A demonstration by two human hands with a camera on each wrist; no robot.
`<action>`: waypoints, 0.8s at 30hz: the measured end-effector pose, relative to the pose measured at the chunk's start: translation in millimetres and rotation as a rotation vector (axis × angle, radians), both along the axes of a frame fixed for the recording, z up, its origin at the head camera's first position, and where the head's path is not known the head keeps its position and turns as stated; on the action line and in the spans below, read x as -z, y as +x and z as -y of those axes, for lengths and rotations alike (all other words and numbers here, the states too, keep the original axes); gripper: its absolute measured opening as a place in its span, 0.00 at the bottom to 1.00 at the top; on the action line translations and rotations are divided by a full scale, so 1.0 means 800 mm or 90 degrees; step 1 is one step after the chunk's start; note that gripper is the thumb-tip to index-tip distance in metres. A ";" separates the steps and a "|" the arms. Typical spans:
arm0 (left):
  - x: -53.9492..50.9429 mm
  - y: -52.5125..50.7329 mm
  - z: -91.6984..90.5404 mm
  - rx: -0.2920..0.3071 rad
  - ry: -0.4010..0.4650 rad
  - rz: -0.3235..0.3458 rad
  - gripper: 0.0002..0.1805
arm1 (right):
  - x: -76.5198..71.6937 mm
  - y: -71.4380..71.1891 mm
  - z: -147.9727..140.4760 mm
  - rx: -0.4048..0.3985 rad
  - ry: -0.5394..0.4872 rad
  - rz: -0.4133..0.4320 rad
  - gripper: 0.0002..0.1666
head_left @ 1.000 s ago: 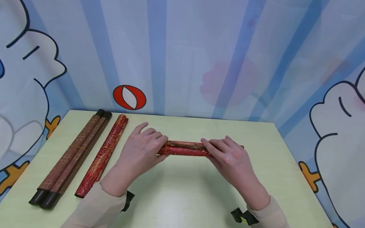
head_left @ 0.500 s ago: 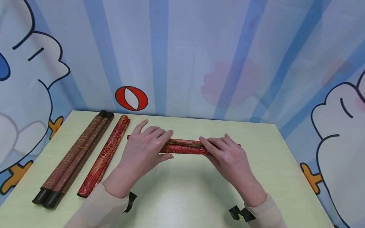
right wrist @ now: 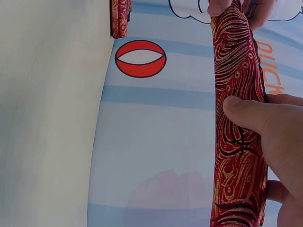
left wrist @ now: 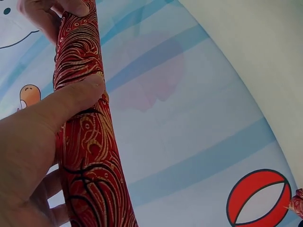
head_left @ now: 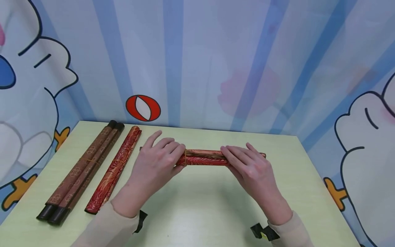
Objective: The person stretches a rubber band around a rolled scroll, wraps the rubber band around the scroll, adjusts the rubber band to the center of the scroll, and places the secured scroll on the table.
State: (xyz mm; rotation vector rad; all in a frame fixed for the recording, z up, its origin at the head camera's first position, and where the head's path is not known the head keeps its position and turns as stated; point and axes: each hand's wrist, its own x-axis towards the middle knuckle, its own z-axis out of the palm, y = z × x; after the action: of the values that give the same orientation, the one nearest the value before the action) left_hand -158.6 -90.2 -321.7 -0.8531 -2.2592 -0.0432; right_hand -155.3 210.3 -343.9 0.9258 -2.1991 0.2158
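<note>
Both hands hold a red rolled scroll [head_left: 205, 158] level above the table, one hand near each end. My left hand [head_left: 155, 163] grips its left part with the thumb underneath, beside a thin band round the roll. The right hand [head_left: 251, 168] grips the other end, fingers over the top. In the left wrist view the left thumb presses the roll's gold and black swirled surface [left wrist: 97, 156]. The right wrist view has the right thumb [right wrist: 244, 111] lying across the same roll. Parts of the scroll under the fingers are hidden.
At the left of the pale table [head_left: 191, 212] lies a similar red roll [head_left: 114, 168], tied with a thin band. Farther left are two brown rolls [head_left: 81, 171] with black ends, bound together. A printed blue curtain [head_left: 197, 68] stands behind the table.
The hands stay on the scroll and shift only slightly. My left thumb lifted off its lower edge half a second ago and now rests against it again.
</note>
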 end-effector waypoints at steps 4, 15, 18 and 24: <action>-0.003 0.002 -0.005 -0.008 -0.016 -0.022 0.23 | -0.001 0.002 0.000 0.002 -0.001 -0.010 0.33; -0.005 0.004 -0.018 -0.030 -0.044 -0.060 0.18 | 0.000 -0.001 0.014 -0.004 -0.005 -0.051 0.30; -0.002 0.003 -0.021 -0.028 -0.048 -0.046 0.20 | -0.001 -0.003 0.019 -0.006 0.006 -0.058 0.30; -0.001 0.002 -0.023 -0.017 -0.021 -0.001 0.26 | 0.001 -0.005 0.013 -0.001 0.002 -0.059 0.33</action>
State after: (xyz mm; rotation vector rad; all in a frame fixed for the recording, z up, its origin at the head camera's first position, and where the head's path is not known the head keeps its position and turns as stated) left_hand -157.1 -71.7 -321.2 -0.8397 -2.2755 0.0070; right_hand -159.4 200.1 -344.9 0.9206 -2.1145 0.1658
